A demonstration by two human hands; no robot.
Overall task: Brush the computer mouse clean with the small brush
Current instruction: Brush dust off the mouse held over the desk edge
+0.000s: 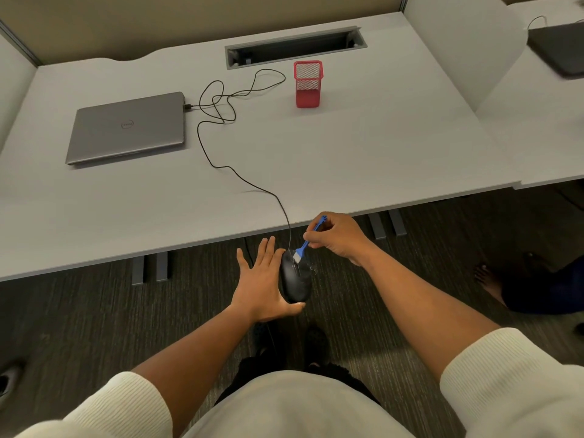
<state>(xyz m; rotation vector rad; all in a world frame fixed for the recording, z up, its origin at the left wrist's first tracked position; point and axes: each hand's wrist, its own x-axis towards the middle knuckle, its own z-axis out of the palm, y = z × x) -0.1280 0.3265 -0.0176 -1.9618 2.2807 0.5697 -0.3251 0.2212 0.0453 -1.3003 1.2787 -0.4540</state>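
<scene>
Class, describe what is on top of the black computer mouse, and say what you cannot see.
The white bristles of the small blue brush, pinched by the right hand, rest on the front of the black computer mouse. The flat left hand covers its left side and underside.

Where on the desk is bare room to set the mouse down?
Bare desk lies right of the red pen holder and along the front edge, on both sides of the cable. It is crowded between the laptop and the holder, where the cable loops.
</scene>
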